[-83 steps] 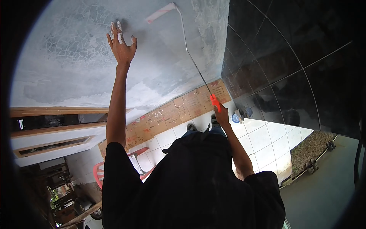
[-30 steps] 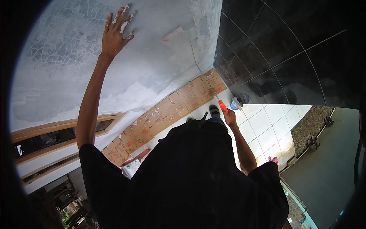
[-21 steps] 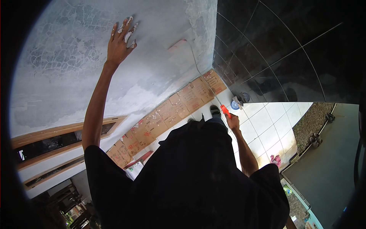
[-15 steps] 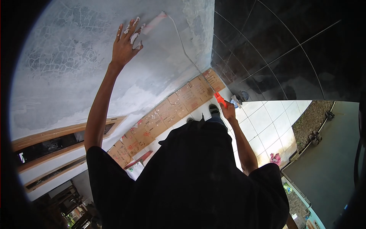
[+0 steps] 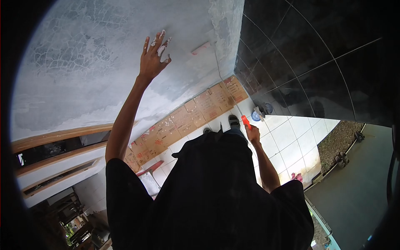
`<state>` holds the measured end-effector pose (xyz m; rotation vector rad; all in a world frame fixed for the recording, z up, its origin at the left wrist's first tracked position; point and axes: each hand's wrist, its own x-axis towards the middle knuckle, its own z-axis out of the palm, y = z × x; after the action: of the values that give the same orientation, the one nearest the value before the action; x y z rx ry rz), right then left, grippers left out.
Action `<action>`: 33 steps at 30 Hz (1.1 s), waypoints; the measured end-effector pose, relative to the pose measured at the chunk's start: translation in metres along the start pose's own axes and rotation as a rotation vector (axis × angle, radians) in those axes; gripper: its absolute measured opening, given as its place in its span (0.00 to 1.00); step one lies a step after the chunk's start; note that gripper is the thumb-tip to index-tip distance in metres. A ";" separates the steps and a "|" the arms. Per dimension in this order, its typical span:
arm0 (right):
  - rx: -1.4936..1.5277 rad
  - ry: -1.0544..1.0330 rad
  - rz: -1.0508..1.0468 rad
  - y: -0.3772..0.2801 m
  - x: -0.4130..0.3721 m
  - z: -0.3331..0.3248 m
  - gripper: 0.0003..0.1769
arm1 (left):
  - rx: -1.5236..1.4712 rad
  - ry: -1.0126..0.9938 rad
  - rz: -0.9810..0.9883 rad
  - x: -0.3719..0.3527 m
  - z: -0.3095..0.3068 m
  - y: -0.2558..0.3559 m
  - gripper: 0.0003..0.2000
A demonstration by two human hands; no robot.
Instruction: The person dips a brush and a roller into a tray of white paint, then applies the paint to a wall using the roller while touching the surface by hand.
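My left hand point(image 5: 155, 58) is raised against the grey plastered wall point(image 5: 175, 75), fingers spread, with white paste on several of them. My right hand point(image 5: 252, 132) is wrapped round the orange handle point(image 5: 246, 121) of a paint roller. A long thin metal rod runs up from the handle to the pinkish roller head point(image 5: 201, 48), which lies at the wall to the right of my left hand. Whether the roller head presses on the wall is hard to tell.
Flattened cardboard point(image 5: 183, 121) lies along the wall's foot. Black tiles point(image 5: 308, 54) cover the adjoining wall. A blue-rimmed container point(image 5: 256, 116) stands by the corner. A red-edged tray point(image 5: 149, 181) is at lower left. White floor tiles point(image 5: 291, 141) and sandals point(image 5: 341, 160) are at right.
The roller head has moved down and to the right, farther from my left hand. My right hand sits slightly lower in view, and my left hand appears farther right. The view has shifted a little.
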<state>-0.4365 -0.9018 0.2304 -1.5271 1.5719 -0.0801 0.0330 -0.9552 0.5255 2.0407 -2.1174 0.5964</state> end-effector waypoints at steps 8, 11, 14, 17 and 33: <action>0.011 -0.011 -0.059 -0.017 -0.011 -0.027 0.23 | -0.200 -0.003 -0.169 -0.032 0.068 0.042 0.24; 0.087 0.106 -0.357 -0.049 0.009 -0.029 0.18 | -0.376 -0.090 -0.348 -0.043 0.083 0.073 0.23; 0.162 0.126 -0.504 -0.097 0.022 -0.037 0.14 | -0.716 -0.270 -0.601 -0.043 0.085 0.107 0.22; 0.164 0.043 -0.515 -0.108 0.030 -0.036 0.15 | -0.944 -0.268 -0.662 -0.048 0.102 0.139 0.22; 0.332 -0.116 -0.562 -0.039 0.040 0.013 0.15 | -1.265 -0.708 -0.807 -0.082 0.132 0.252 0.33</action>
<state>-0.3913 -0.9370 0.2252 -1.6242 0.9443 -0.5310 -0.1867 -0.9285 0.3284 1.9675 -0.9809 -1.3443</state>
